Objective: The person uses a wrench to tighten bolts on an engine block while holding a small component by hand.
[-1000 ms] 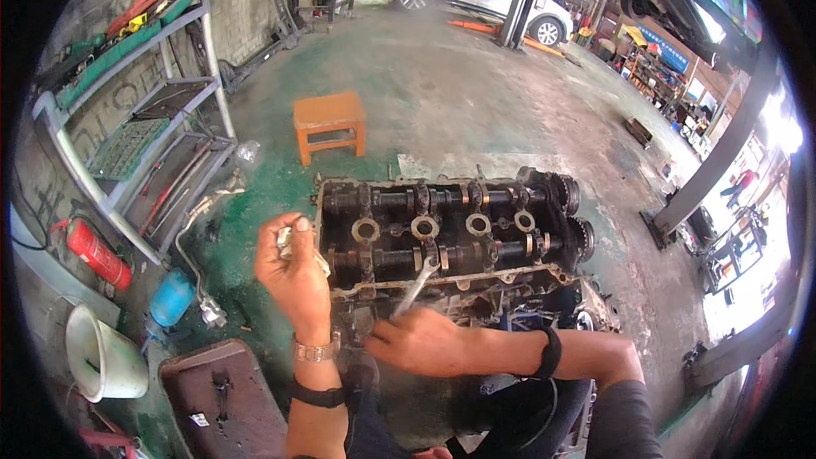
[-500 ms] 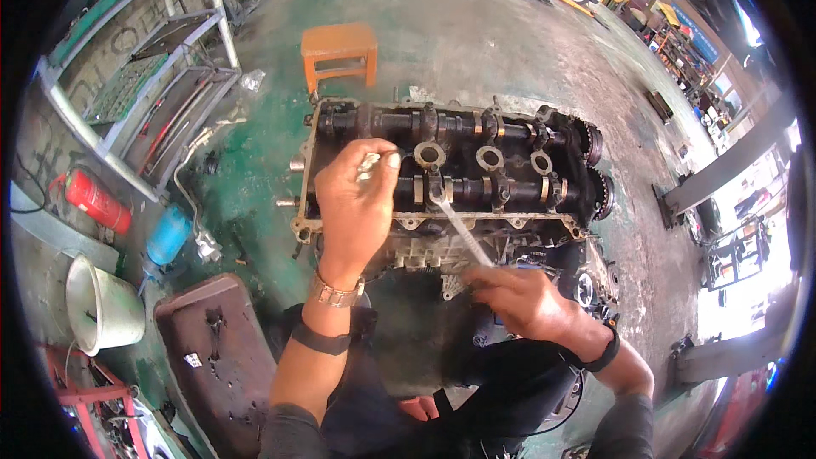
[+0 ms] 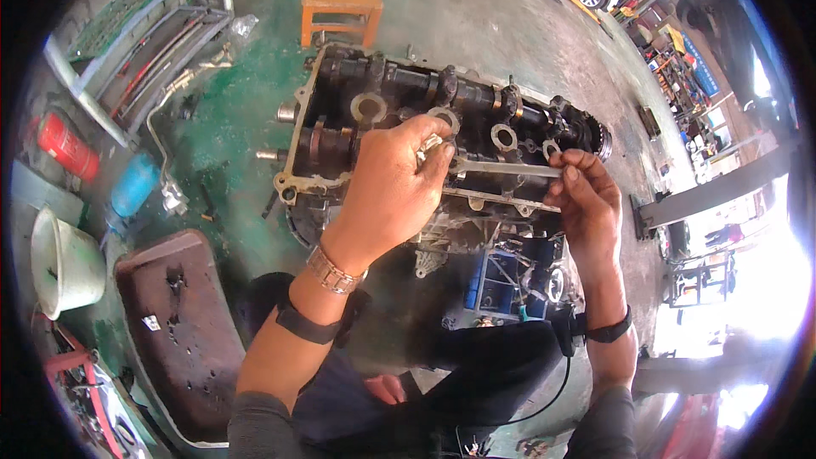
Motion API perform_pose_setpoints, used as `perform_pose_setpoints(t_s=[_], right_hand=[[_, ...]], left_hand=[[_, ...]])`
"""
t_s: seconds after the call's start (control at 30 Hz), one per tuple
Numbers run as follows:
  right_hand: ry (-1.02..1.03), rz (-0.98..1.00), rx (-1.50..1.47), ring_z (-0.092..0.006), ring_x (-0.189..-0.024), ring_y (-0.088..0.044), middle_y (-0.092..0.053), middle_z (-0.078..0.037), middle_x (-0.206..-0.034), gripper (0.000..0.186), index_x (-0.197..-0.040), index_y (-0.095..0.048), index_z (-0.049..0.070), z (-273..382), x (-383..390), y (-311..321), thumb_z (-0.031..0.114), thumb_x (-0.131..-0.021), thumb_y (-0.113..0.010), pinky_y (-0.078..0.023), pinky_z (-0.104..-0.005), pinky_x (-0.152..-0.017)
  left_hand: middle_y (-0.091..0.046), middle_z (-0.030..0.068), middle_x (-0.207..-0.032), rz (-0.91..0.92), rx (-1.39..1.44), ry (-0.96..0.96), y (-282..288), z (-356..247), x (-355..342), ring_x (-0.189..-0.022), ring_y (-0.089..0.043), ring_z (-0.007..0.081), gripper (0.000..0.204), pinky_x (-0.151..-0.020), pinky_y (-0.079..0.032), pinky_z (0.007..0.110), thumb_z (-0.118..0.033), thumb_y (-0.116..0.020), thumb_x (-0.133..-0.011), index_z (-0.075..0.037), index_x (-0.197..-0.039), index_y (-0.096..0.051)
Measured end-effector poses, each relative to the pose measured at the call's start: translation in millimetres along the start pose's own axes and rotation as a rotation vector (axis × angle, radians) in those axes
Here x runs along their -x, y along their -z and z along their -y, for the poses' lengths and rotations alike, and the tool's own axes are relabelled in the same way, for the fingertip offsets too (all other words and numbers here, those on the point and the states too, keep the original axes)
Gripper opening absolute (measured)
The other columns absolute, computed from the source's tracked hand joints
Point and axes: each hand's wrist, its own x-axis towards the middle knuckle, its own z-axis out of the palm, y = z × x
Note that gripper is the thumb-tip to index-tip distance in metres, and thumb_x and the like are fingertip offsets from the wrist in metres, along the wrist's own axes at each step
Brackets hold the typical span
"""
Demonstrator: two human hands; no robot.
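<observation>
In front of me lies an engine cylinder head [image 3: 297, 161] with its dark camshafts and bearing caps exposed. My right hand [image 3: 586, 200] is closed on one end of a silver wrench [image 3: 510, 169], which lies nearly level over the near camshaft. The wrench's other end sits near a bearing cap, just right of my left hand; whether it is seated on a bolt is hard to see. My left hand [image 3: 395, 174] is closed above the near camshaft, with something small and pale showing between its fingers. Round spark plug tube openings [image 3: 504, 137] run between the camshafts.
An orange stool [image 3: 342, 8] stands beyond the engine. To the left are a stained drip tray [image 3: 140, 289], a white bucket [image 3: 72, 259], a blue canister [image 3: 134, 184], a red fire extinguisher [image 3: 66, 149] and a metal rack. A blue crate [image 3: 495, 282] is below the engine.
The wrench has swung from slanting toward me to nearly level, pointing right. My right hand has moved up and right with it. My left hand has shifted right, and the view has turned.
</observation>
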Motion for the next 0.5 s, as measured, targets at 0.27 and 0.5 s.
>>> perform_pose_setpoints(t_s=[0.27, 0.5], right_hand=[[0.007, -0.008, 0.132, -0.009, -0.078, -0.062, -0.065, -0.013, -0.111, 0.03, -0.122, -0.054, -0.003, 2, -42, -8, 0.009, -0.095, -0.061, -0.058, -0.0258, -0.07], [0.02, -0.024, 0.177, -0.0122, -0.072, -0.062, -0.067, -0.009, -0.096, 0.034, -0.118, -0.056, -0.002, 7, -61, -23, 0.013, -0.09, -0.069, -0.057, -0.0286, -0.067]], left_hand=[[-0.055, 0.0024, -0.067, -0.028, 0.054, -0.003, 1, 0, 1, -0.063, -0.043, 0.0043, 0.011, -0.054, -0.038, 0.025, -0.002, -0.064, -0.09, 0.004, -0.099, -0.064], [-0.056, 0.0029, -0.067, -0.023, 0.057, 0.03, -2, 1, 1, -0.059, -0.044, 0.0048, 0.01, -0.052, -0.038, 0.026, -0.001, -0.063, -0.091, 0.004, -0.099, -0.064]])
